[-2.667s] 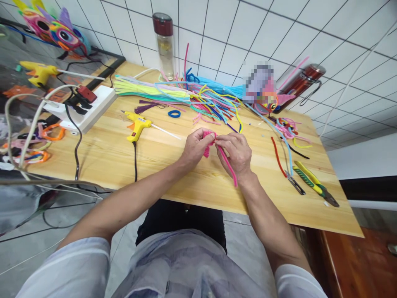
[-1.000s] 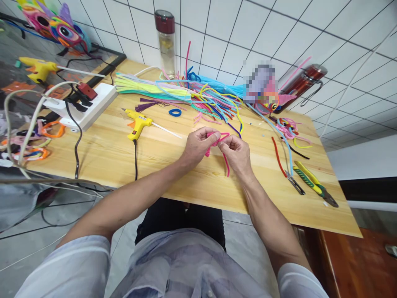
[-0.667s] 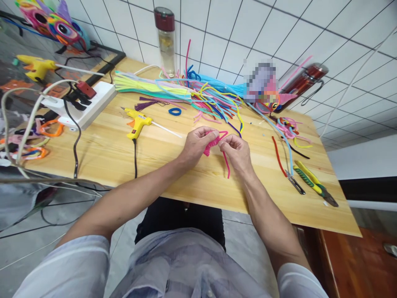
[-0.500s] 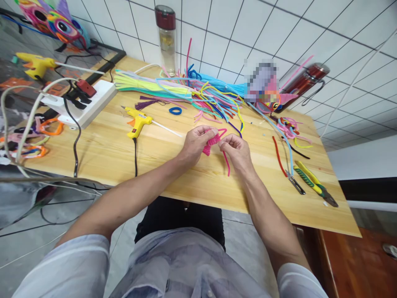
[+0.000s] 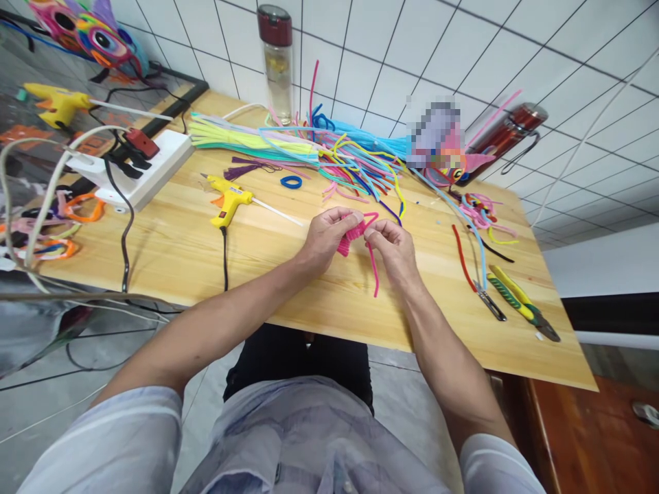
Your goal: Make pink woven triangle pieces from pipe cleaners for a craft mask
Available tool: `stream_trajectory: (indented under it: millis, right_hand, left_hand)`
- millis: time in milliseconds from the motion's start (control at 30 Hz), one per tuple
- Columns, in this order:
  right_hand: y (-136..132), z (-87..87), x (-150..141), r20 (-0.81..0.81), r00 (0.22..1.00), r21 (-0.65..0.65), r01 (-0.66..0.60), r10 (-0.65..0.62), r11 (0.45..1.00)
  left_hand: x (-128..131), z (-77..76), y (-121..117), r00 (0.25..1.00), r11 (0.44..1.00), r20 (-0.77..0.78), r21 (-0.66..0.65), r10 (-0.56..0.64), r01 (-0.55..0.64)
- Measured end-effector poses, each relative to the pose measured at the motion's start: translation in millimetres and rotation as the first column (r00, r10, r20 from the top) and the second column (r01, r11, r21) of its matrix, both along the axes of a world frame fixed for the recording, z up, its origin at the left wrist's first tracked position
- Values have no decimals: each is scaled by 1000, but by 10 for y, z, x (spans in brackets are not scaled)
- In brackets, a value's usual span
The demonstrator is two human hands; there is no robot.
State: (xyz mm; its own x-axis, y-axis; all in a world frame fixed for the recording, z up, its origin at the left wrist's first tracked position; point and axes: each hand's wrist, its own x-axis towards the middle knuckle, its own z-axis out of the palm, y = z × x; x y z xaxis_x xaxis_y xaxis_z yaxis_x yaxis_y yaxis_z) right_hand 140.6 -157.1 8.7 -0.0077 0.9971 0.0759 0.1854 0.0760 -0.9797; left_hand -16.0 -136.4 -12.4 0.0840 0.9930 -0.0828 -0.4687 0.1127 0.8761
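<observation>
Between thumb and fingers, my left hand point(image 5: 329, 237) grips a small bundle of pink pipe cleaner point(image 5: 355, 233) bent into tight, ridged rows. My right hand point(image 5: 392, 243) pinches the same pipe cleaner at the bundle's right side. One loose pink end hangs below the fingers toward the table's front, and a pink loop sticks out above. The fingertips partly cover the spot where the strand meets the bundle. Left of my hands lies a yellow hot glue gun point(image 5: 229, 199) with a white glue stick in it.
Behind my hands lie many coloured pipe cleaners point(image 5: 288, 147) and a blue ring point(image 5: 291, 182). Pliers point(image 5: 522, 302) and thread snips point(image 5: 491, 303) lie at the right. A glass bottle point(image 5: 276, 68), a red flask point(image 5: 507, 140) and a white power strip point(image 5: 149, 178) stand around the wooden table point(image 5: 288, 288).
The loose pink end has swung slightly left and hangs a little lower. Both hands keep their grip in nearly the same place.
</observation>
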Motion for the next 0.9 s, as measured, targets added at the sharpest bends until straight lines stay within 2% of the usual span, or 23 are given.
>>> stream_trajectory:
  millis: [200, 533, 733, 900]
  right_hand:
    - [-2, -30, 0, 14, 999, 9, 37, -37, 999]
    - [-4, 22, 4, 0, 998, 16, -65, 65, 998]
    - [-22, -7, -15, 118, 993, 94, 8, -20, 996]
    - [-16, -25, 1, 78, 997, 80, -24, 18, 996]
  left_hand:
    - [13, -7, -20, 999, 999, -16, -14, -38, 37]
    - [-12, 12, 22, 997, 996, 54, -61, -58, 62]
    - [-26, 3, 40, 990, 990, 90, -78, -113, 120]
    - [-32, 15, 30, 987, 988, 93, -75, -131, 138]
